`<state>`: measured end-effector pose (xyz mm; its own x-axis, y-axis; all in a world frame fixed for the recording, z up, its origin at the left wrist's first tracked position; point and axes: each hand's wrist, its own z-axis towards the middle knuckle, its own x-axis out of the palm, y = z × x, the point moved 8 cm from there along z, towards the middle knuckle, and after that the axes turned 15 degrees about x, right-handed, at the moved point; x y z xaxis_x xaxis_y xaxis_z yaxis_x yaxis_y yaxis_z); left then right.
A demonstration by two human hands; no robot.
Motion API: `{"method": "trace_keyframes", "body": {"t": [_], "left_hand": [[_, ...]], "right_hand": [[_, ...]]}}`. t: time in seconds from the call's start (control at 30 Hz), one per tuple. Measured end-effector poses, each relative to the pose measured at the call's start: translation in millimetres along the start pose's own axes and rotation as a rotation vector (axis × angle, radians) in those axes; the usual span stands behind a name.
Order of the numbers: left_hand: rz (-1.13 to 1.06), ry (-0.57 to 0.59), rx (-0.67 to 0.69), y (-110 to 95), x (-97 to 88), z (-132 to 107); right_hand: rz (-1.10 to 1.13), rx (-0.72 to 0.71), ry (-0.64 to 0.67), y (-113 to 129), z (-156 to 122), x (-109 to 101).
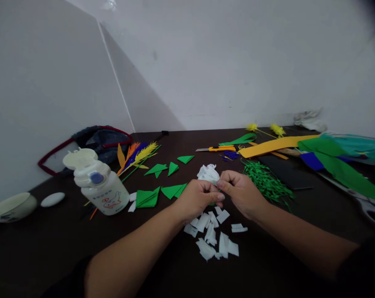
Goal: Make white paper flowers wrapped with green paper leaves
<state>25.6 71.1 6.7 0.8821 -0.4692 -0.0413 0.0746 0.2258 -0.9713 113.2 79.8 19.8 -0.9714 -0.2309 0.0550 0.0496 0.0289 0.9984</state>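
White paper flower is held where both hands meet, over the dark surface. Left hand and right hand each form a narrow pinch grip near its base, likely sparing its ruffled top; white scraps lie nearer, seemingly within reach.

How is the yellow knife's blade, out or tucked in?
Out: the metal blade shows bare beyond the picture-left end of the yellow handle.

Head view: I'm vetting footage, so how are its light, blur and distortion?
Head view: dim light, with a slanted shadow on the wall; the teal sheet at right is blurred; the bowl at the left edge looks stretched; left hand and right hand are readable.
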Motion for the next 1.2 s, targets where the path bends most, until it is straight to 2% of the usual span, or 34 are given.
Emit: {"method": "trace_keyframes", "body": {"t": [0.17,0.23,0.37,0.47,0.73,0.87,0.93,1.07,1.2], "left_hand": [[0.004,-0.003,-0.011,0.4,0.6,-0.1],[-0.008,-0.004,-0.001,0.1,0.3,0.1],[-0.081,0.019,0.018,-1.4,2.1,0.3],[-0.131,0.030,-0.001,-0.2,3.7,-0.3],[-0.072,0.011,0.021,-0.7,3.0,0.1],[-0.083,0.011,0.024,-3.2,2.8,0.9],[-0.086,0.008,0.027,-3.8,2.1,1.4],[-0.077,0.024,0.021,-3.6,2.2,1.2],[-0.038,0.080,0.015,-6.0,6.4,-0.1]], "right_hand": [[0.014,0.008,-0.051,-2.0,1.9,-5.2],[0.064,0.022,0.009,-4.0,2.9,-3.9],[0.122,0.048,0.217,-5.6,0.4,7.0],[0.149,0.059,0.248,-6.7,-1.4,10.3],[0.306,0.078,0.132,-8.1,1.0,8.2],[0.301,0.147,0.170,-10.5,2.5,7.8],[0.269,0.139,0.165,-8.4,2.8,5.2],[0.212,0.079,0.070,-4.6,3.5,-2.3],[0.096,0.010,-0.101,-3.9,4.8,-12.1]]}}
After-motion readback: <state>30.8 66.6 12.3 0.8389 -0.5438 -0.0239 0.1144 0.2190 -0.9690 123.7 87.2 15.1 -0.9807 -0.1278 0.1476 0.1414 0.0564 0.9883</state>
